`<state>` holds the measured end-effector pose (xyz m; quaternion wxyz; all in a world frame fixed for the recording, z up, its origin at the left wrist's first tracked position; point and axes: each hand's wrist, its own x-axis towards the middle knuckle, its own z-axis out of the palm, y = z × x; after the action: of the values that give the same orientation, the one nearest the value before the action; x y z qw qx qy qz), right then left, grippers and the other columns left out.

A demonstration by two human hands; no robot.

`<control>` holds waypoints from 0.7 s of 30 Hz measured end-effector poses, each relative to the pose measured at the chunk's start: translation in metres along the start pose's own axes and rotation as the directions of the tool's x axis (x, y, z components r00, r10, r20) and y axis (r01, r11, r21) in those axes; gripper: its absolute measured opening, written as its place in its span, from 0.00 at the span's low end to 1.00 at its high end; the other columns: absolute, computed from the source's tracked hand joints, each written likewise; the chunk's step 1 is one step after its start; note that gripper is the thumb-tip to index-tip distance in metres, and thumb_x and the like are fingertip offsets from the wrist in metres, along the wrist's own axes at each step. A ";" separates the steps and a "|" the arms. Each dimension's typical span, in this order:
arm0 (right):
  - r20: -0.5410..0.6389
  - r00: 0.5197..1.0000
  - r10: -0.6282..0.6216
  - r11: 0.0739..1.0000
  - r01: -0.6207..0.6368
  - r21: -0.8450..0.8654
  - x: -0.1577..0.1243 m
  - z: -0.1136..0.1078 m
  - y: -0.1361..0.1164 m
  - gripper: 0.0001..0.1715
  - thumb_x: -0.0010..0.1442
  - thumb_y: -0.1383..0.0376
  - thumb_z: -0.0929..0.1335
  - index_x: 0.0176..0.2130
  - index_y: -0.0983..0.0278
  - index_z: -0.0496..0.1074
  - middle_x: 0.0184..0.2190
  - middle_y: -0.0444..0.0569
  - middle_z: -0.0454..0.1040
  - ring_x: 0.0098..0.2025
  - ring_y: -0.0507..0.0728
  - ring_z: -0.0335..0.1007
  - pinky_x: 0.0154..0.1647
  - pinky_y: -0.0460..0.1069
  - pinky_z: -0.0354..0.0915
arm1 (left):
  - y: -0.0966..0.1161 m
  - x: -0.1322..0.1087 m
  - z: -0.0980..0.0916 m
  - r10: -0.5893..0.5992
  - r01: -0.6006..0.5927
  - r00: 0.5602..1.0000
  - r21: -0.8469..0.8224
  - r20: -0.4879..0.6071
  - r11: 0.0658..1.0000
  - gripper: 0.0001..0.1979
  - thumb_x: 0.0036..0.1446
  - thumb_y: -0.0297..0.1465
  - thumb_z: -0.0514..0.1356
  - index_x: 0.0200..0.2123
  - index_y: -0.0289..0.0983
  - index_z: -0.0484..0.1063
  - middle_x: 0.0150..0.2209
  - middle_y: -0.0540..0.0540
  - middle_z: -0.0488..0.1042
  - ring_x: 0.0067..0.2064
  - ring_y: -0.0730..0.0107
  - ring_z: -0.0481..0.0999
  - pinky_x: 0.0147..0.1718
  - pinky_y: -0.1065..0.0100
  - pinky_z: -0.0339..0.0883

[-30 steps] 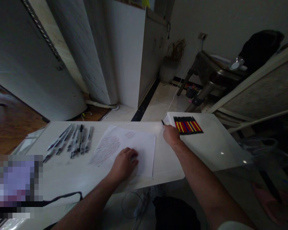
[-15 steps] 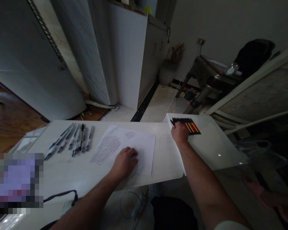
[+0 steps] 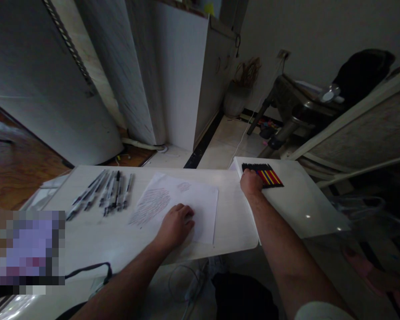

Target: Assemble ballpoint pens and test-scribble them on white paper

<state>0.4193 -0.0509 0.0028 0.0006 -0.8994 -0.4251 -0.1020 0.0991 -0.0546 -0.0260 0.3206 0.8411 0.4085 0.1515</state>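
Note:
My left hand point(image 3: 177, 226) lies on a white sheet of paper point(image 3: 205, 213), palm down, with loosely bent fingers and nothing visible in it. Dense pen strokes cover the sheet's left part, with a smaller scribbled patch near its top. My right hand point(image 3: 251, 182) is at the left end of a row of pens point(image 3: 270, 177) with red, yellow and blue barrels and black ends. Its fingers are closed and pressed down on the end pen, which they mostly hide. The row lies side by side on a white raised surface point(image 3: 296, 204).
Several clear pens with dark ends point(image 3: 102, 191) lie loosely on the left of the white table point(image 3: 233, 231). A pixelated screen point(image 3: 30, 249) and a black strap point(image 3: 86, 269) are at the lower left. Another person's foot point(image 3: 356, 262) shows at the lower right.
A dark pen end that slanted out left of my right hand now no longer sticks out; the row looks even. My left hand stays on the paper. The view has shifted slightly.

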 end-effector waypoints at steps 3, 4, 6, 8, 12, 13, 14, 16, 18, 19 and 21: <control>0.011 1.000 -0.009 1.000 0.009 -0.006 -0.001 -0.001 0.003 0.16 0.65 0.67 0.59 0.43 0.69 0.74 0.41 0.62 0.74 0.45 0.63 0.74 0.42 0.52 0.67 | 0.001 0.000 0.000 -0.011 0.011 1.000 0.001 0.000 1.000 0.09 0.49 0.26 0.60 0.37 0.37 0.73 0.40 0.43 0.72 0.44 0.60 0.71 0.46 0.62 0.64; 0.016 1.000 -0.010 1.000 0.010 -0.005 -0.001 -0.001 0.004 0.16 0.65 0.67 0.60 0.43 0.69 0.74 0.41 0.62 0.75 0.45 0.62 0.74 0.42 0.52 0.67 | 0.002 0.000 -0.001 -0.015 0.015 1.000 0.005 0.001 1.000 0.09 0.49 0.26 0.60 0.37 0.37 0.73 0.40 0.43 0.73 0.45 0.60 0.71 0.46 0.62 0.64; 0.026 1.000 -0.008 1.000 0.008 -0.006 -0.002 -0.002 0.007 0.16 0.66 0.67 0.60 0.44 0.68 0.74 0.42 0.61 0.75 0.45 0.62 0.74 0.42 0.52 0.67 | 0.005 0.000 -0.001 -0.022 0.022 1.000 0.013 0.002 1.000 0.09 0.49 0.25 0.60 0.37 0.37 0.73 0.40 0.43 0.73 0.44 0.60 0.71 0.46 0.62 0.64; 0.030 1.000 -0.008 1.000 0.009 -0.007 -0.003 -0.003 0.009 0.15 0.66 0.66 0.60 0.44 0.67 0.74 0.42 0.60 0.75 0.45 0.61 0.73 0.42 0.51 0.67 | 0.007 -0.001 -0.001 -0.029 0.029 1.000 0.021 0.006 0.999 0.09 0.50 0.25 0.60 0.37 0.37 0.72 0.40 0.43 0.73 0.44 0.60 0.71 0.46 0.62 0.64; 0.002 1.000 -0.030 0.999 0.030 -0.013 -0.003 -0.001 0.011 0.14 0.65 0.65 0.61 0.42 0.68 0.74 0.40 0.60 0.75 0.44 0.61 0.73 0.40 0.50 0.66 | 0.012 -0.005 0.003 -0.025 0.026 1.000 0.032 -0.015 0.999 0.08 0.51 0.26 0.60 0.37 0.37 0.72 0.39 0.43 0.72 0.44 0.59 0.71 0.45 0.61 0.64; -0.006 0.999 -0.036 0.999 0.036 -0.012 -0.003 -0.001 0.011 0.14 0.65 0.65 0.61 0.42 0.68 0.74 0.40 0.59 0.75 0.44 0.61 0.73 0.40 0.50 0.66 | 0.014 -0.006 0.005 -0.024 0.025 0.999 0.038 -0.026 0.999 0.07 0.52 0.26 0.60 0.37 0.37 0.72 0.39 0.43 0.72 0.44 0.59 0.71 0.45 0.61 0.64; -0.010 0.999 -0.038 0.999 0.038 -0.010 -0.003 -0.001 0.010 0.14 0.65 0.65 0.61 0.41 0.68 0.74 0.40 0.59 0.75 0.43 0.61 0.73 0.40 0.50 0.66 | 0.015 -0.007 0.006 -0.025 0.026 0.999 0.044 -0.035 0.999 0.07 0.52 0.27 0.60 0.37 0.37 0.72 0.40 0.43 0.72 0.44 0.59 0.71 0.45 0.61 0.64; -0.012 0.999 -0.034 0.999 0.034 -0.005 -0.004 0.000 0.010 0.15 0.66 0.64 0.61 0.41 0.67 0.74 0.40 0.59 0.75 0.44 0.61 0.73 0.40 0.50 0.66 | 0.018 -0.009 0.009 -0.025 0.028 0.998 0.058 -0.049 0.998 0.08 0.54 0.28 0.59 0.38 0.37 0.72 0.40 0.42 0.72 0.44 0.59 0.70 0.45 0.61 0.63; -0.013 0.999 -0.030 1.000 0.030 -0.002 -0.005 -0.001 0.010 0.15 0.66 0.64 0.60 0.42 0.67 0.74 0.41 0.59 0.75 0.44 0.61 0.72 0.41 0.50 0.65 | 0.020 -0.010 0.012 -0.026 0.031 0.998 0.071 -0.061 0.997 0.08 0.54 0.28 0.59 0.39 0.37 0.72 0.40 0.42 0.72 0.44 0.58 0.70 0.45 0.61 0.64; -0.015 0.999 -0.030 1.000 0.030 -0.003 -0.006 -0.002 0.010 0.15 0.66 0.63 0.60 0.43 0.67 0.73 0.42 0.59 0.74 0.45 0.61 0.72 0.42 0.51 0.65 | 0.021 -0.011 0.012 -0.028 0.033 0.997 0.075 -0.066 0.997 0.08 0.55 0.28 0.59 0.39 0.37 0.72 0.40 0.42 0.72 0.44 0.58 0.70 0.45 0.60 0.64; -0.022 0.999 -0.038 0.999 0.038 -0.002 -0.010 -0.004 0.008 0.15 0.66 0.63 0.60 0.43 0.67 0.73 0.43 0.59 0.74 0.45 0.61 0.71 0.42 0.51 0.64 | 0.022 -0.011 0.013 -0.034 0.040 0.997 0.080 -0.076 0.996 0.08 0.55 0.28 0.58 0.39 0.36 0.72 0.40 0.41 0.72 0.44 0.58 0.70 0.46 0.60 0.64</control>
<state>0.4184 -0.0641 0.0053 0.0027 -0.8900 -0.4419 -0.1120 0.1121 -0.0791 -0.0214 0.2733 0.8396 0.4413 0.1601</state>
